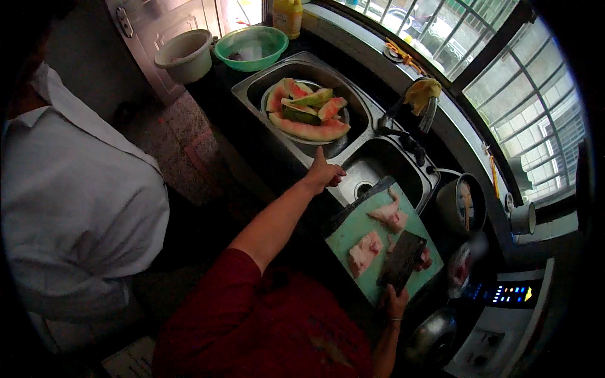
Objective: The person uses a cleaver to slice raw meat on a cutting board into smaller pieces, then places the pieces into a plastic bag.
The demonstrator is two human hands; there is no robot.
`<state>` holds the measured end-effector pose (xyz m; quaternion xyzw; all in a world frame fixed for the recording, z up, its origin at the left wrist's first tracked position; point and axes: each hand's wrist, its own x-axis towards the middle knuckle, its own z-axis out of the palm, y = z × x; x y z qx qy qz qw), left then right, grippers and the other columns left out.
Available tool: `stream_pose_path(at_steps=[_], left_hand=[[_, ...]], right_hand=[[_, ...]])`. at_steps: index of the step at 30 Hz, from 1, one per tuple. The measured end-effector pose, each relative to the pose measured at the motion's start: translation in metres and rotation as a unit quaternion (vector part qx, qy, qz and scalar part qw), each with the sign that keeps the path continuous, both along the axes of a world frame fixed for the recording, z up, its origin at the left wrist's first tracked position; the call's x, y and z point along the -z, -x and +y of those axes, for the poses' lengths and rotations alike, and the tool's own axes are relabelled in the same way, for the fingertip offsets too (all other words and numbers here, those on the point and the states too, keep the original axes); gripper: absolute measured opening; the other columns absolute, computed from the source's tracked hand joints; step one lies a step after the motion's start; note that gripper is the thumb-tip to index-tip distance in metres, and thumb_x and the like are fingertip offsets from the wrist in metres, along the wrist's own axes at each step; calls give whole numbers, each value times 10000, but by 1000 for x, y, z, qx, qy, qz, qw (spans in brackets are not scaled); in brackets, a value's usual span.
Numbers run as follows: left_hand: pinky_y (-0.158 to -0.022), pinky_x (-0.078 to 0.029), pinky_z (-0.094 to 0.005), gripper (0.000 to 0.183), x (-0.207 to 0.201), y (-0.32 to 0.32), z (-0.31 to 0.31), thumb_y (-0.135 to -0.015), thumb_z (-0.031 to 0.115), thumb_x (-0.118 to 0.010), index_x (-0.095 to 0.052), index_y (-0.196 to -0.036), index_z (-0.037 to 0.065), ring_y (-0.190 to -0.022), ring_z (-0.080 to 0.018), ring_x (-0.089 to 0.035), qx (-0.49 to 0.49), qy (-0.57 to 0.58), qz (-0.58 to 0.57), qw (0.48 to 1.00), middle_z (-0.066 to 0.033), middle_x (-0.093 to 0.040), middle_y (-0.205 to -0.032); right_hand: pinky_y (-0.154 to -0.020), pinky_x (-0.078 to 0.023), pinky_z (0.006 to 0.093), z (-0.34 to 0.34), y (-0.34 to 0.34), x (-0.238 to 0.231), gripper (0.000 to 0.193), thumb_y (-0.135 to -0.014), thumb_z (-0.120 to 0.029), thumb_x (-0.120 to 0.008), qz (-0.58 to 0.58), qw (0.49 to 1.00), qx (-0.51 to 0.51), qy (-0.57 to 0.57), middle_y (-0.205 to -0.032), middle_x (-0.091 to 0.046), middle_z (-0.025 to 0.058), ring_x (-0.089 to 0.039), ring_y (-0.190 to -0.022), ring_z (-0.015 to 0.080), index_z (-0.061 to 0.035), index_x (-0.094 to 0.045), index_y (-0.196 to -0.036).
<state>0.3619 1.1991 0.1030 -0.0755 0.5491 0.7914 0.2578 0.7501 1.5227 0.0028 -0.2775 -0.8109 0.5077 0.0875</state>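
My left hand (pixel 324 175) reaches over the near rim of the sink, its index finger stretched toward a metal bowl (pixel 290 134) of watermelon rinds (pixel 309 129). The other fingers are partly curled, and nothing shows in that hand. With my right hand (pixel 395 302) I grip the handle end of a dark, broad-bladed cleaver (pixel 402 261). The blade lies over a pale green cutting board (pixel 340 239), beside pieces of raw pale meat (pixel 365 253). Another meat piece (pixel 389 217) is toward the board's far end, and redder bits (pixel 423 259) show past the blade.
A double steel sink (pixel 252 88) with a faucet (pixel 430 113) lies beyond the board. A green basin (pixel 258 53) and a white bucket (pixel 184 60) stand far left. A pot (pixel 463 201) is at right. A person in a white shirt (pixel 82 189) stands at left.
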Motion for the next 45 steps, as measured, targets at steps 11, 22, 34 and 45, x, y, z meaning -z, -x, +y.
stream_pose_path(at_steps=[11, 22, 34, 45], left_hand=[[-545, -501, -311, 1092, -13, 12, -17, -784, -17, -636, 161, -1512, 150, -608, -158, -565, -14, 11, 12, 1000, -107, -618, -815], [-407, -427, -259, 719, -51, 66, -20, -770, 68, -699, -217, -1303, 82, -490, -131, -512, -48, -9, 57, 997, -79, -547, -730], [-482, -476, -308, 1009, -33, 54, -27, -788, 34, -655, 46, -1512, 73, -570, -153, -566, 4, 45, 135, 990, -107, -619, -758], [-580, -492, -277, 858, -6, -45, -8, -834, 68, -629, -97, -1508, 57, -619, -140, -578, 137, 42, 126, 982, -115, -672, -846]], right_hand=[[-358, -389, 320, -18, 9, -23, 111, -906, -109, -600, 28, 997, -3, 69, -543, -487, 39, -471, -375, 169, -57, -505, -882], [-397, -409, 348, -11, 4, -22, 218, -896, -231, -662, 32, 999, -2, -2, -611, -550, 54, -493, -406, 176, -36, -568, -919], [-415, -383, 308, -57, 34, -88, 144, -857, -143, -653, -14, 992, 17, 121, -621, -542, 15, -495, -442, 144, -40, -593, -938], [-446, -387, 299, -63, 32, -91, 125, -862, -174, -649, -72, 983, 67, 154, -642, -550, 7, -491, -479, 122, -54, -612, -860]])
